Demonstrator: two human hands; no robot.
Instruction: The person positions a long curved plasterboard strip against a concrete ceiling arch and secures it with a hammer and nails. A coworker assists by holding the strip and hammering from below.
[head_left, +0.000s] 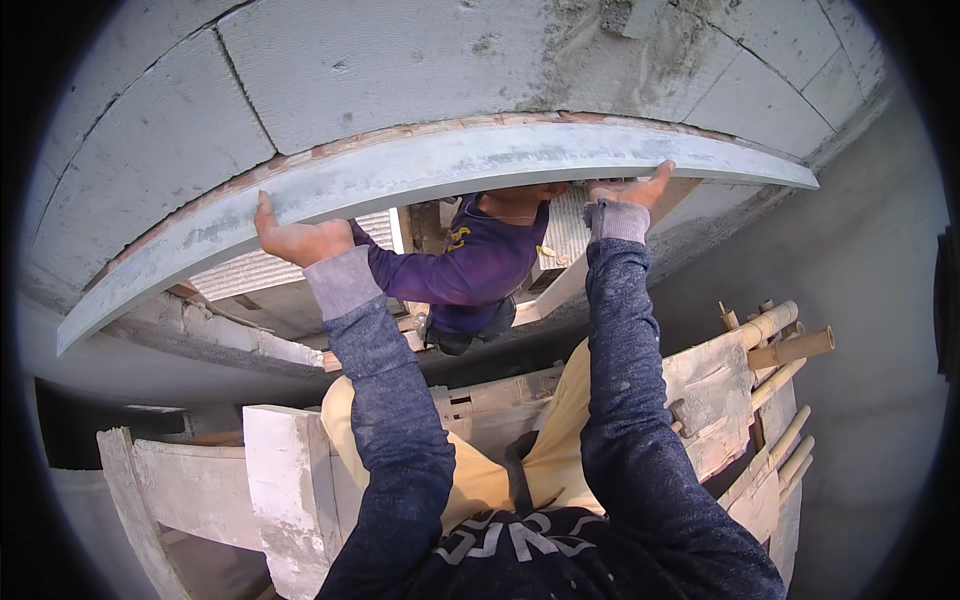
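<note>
A long, flat-faced grey straightedge (440,165) spans the top of a wall opening, right under the block wall. Its curve fits the bend of the fisheye view. My left hand (300,235) supports it from below left of the middle, thumb up on the front face. Farther right, my right hand (635,190) grips the lower edge in the same way, its thumb on the face too. Behind the bar the other fingers of both hands are mostly hidden. Both my arms are raised, in dusty dark blue sleeves with grey cuffs.
A person in a purple shirt (475,260) stands beyond the opening, one arm reaching toward the bar near my left hand. Pale blocks (400,60) form the wall above. Below me are dusty wooden boards (195,490), a pale block (285,490) and bamboo poles (790,348).
</note>
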